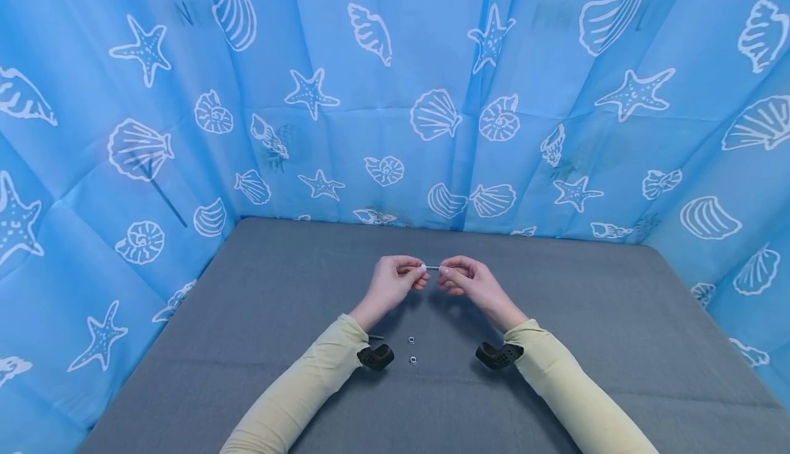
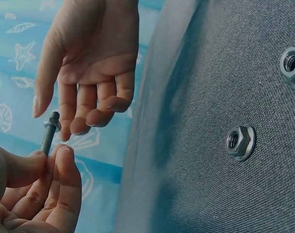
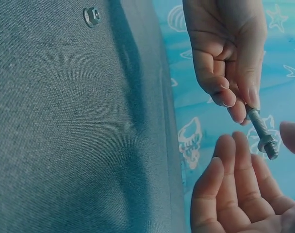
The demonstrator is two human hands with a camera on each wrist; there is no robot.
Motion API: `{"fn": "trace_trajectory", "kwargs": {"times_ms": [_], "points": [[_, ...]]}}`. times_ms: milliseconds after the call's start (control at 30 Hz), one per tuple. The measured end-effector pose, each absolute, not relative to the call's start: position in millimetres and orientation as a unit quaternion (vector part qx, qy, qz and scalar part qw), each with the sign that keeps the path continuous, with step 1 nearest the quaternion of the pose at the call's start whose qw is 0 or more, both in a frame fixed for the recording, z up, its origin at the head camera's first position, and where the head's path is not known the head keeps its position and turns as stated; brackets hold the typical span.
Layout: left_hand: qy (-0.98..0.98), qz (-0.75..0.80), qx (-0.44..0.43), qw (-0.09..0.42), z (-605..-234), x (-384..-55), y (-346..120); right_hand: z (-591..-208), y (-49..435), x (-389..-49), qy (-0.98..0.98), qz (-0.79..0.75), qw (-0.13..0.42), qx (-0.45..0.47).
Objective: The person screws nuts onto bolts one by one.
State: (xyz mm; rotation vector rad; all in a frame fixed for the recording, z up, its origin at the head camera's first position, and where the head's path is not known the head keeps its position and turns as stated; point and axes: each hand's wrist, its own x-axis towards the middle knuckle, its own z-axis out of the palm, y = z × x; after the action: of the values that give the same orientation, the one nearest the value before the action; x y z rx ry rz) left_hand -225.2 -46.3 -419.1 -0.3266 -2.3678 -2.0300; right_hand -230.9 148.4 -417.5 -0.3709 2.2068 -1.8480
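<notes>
Above the far half of the table, my left hand (image 1: 395, 281) pinches a threaded metal bolt (image 1: 433, 267) by its head end, between thumb and fingertips. A nut (image 2: 53, 124) sits on the bolt's thread near the free tip, plain also in the right wrist view, where the bolt (image 3: 258, 124) slants downward. Facing that tip is my right hand (image 1: 478, 288). Its thumb and fingers stand apart around the nut's end, loosely bent, and the wrist views show a gap between them and the nut. The bolt's head is mostly hidden by the left fingers.
Two flange nuts, one farther (image 1: 411, 339) and one nearer (image 1: 413, 359), lie on the grey table (image 1: 432, 413) between the forearms. Another thin metal piece (image 1: 376, 336) lies partly behind the left sleeve. A blue shell-patterned curtain (image 1: 382, 145) hangs behind the table and along its sides.
</notes>
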Motion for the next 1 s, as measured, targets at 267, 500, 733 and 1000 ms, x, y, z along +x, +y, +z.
{"fn": "trace_trajectory", "kwargs": {"times_ms": [267, 500, 733, 1000], "points": [[-0.752, -0.651, -0.108, 0.002, -418.1, -224.4, -47.1, -416.9, 150.7, -229.3, 0.718, -0.670, 0.100, -0.159], [-0.748, -0.655, -0.105, 0.003, -418.6, -226.6, -47.0, -414.1, 148.6, -230.3, 0.752, -0.635, 0.104, -0.144], [-0.747, -0.657, -0.101, 0.011, -418.3, -227.1, -49.8, -411.9, 149.0, -230.8, 0.747, -0.639, 0.125, -0.132], [-0.749, -0.655, -0.099, 0.004, -420.3, -225.0, -50.7, -414.8, 150.1, -229.6, 0.715, -0.668, 0.117, -0.168]]}}
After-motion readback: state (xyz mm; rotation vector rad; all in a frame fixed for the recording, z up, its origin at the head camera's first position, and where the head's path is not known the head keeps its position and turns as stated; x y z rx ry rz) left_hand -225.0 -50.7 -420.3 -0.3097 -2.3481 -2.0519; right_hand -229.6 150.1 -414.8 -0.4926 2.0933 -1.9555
